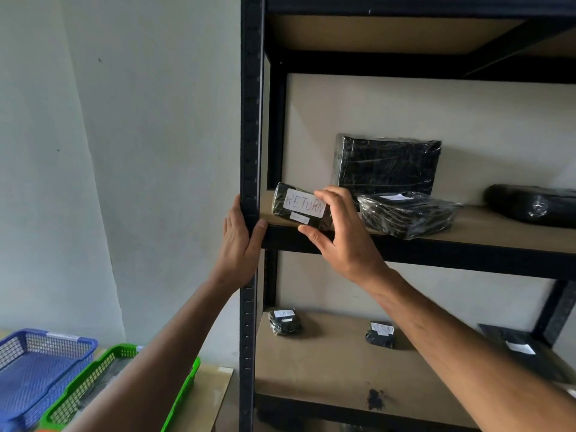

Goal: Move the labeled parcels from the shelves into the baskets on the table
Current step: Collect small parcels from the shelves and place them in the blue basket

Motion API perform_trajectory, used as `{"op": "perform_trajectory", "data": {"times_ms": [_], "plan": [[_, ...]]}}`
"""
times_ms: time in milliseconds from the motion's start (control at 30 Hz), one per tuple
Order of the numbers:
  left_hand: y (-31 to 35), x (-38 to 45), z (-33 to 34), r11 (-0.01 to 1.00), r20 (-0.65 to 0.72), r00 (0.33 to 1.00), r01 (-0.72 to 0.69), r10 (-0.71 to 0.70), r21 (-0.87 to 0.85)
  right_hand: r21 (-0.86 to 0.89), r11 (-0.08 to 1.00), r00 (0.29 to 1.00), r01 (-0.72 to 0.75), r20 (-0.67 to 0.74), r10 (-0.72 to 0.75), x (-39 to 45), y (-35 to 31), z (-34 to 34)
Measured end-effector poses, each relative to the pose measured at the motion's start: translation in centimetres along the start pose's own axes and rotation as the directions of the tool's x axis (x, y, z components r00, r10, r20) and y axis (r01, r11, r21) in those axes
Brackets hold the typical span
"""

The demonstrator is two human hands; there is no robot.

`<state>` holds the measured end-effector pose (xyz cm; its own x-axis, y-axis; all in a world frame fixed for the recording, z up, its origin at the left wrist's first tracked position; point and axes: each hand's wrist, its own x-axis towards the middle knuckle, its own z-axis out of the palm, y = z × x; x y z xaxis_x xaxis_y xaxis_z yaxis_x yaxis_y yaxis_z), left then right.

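Note:
A small black parcel (296, 207) with a white label reading RETURN stands at the left end of the upper shelf (467, 226). My right hand (336, 232) grips its right end, fingers over the top and thumb under the bottom edge. My left hand (241, 241) holds the black upright post (251, 120) of the shelving, thumb on the shelf's front rail. Down at the left, a blue basket (40, 366) and a green basket (103, 385) sit on the table; my left forearm covers part of the green one.
On the upper shelf lie a tall wrapped black box (386, 163), a flatter wrapped parcel (405, 213) and a dark roll (533, 207). The lower shelf (327, 369) carries two small labelled parcels (285, 321) (381, 334) and a flat black one (523, 347). A white wall stands to the left.

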<state>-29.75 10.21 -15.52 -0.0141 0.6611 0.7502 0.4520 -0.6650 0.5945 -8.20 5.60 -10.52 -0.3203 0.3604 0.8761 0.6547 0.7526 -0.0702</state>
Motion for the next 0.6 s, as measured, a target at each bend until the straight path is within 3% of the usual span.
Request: {"op": "perform_trajectory", "data": {"times_ms": [200,367,600], "plan": [[-1.4,-3.9,-2.3,0.993,0.111,0.99,0.094,-0.086,-0.075,0.115,0.993,1.0,-0.011,-0.018,0.014,-2.8,-2.9,1.2],[-5.4,-14.0,-7.0,0.975,0.155,0.964,0.204,-0.215,0.087,0.203,0.974,0.984,-0.099,0.167,0.065,-9.2,-7.0,6.0],[-14.1,-26.1,-19.2,0.886,0.248,0.87,0.349,-0.427,0.305,0.336,0.893,0.907,-0.299,0.392,0.156,-17.0,-15.0,17.3]]}}
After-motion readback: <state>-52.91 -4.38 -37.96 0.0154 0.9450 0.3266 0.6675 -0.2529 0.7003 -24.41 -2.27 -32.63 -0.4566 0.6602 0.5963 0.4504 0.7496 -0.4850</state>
